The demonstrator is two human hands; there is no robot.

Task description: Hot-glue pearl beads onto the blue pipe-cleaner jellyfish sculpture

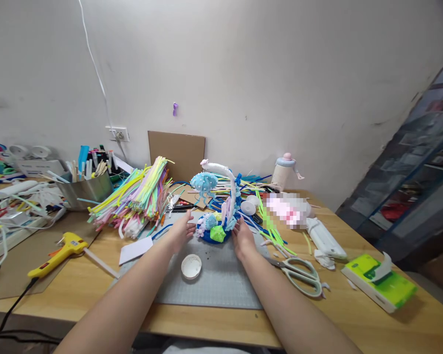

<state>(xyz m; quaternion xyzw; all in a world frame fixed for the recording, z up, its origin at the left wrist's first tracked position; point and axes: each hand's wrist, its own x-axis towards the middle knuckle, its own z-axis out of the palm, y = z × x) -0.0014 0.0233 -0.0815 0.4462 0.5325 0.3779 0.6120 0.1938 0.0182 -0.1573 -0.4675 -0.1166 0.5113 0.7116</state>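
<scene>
A pipe-cleaner craft stands on the grey cutting mat. Its round blue base carries a green piece and pale blue and pink pieces, and a white curved arm rises from it with a light blue jellyfish shape below its end. Just left of the base is my left hand, fingers apart and holding nothing. My right hand is at the base's right side, fingertips at its edge; whether they grip it is unclear. A small white round dish lies nearer me.
Bundled coloured pipe cleaners and a yellow glue gun are at left, beside a metal holder. Scissors, a green tissue pack and a bottle are at right. Cardboard leans on the wall.
</scene>
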